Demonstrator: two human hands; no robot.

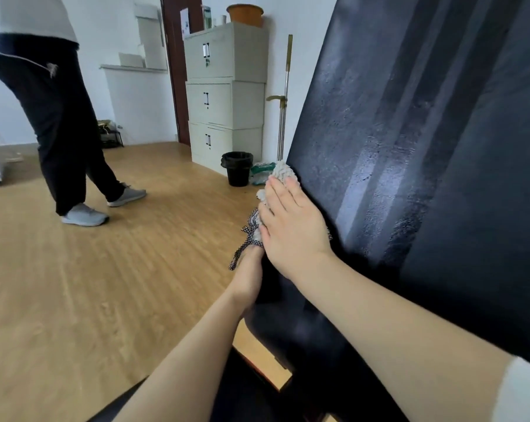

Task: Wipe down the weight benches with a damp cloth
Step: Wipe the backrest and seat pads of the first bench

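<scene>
A black padded weight bench (409, 147) slopes up across the right half of the view, its surface streaked with damp patches. A grey textured cloth (283, 172) with a checked edge lies against the pad's left edge. My right hand (291, 229) lies flat on the cloth with fingers together, pressing it against the pad. My left hand (249, 269) reaches up from below beside the pad's edge, its fingers mostly hidden under my right hand and the cloth's hanging checked end.
Another person's legs (65, 141) in dark trousers and grey shoes stand on the wooden floor at left. A beige filing cabinet (225, 95), a black waste bin (237, 169) and a mop handle (283, 95) stand by the far wall.
</scene>
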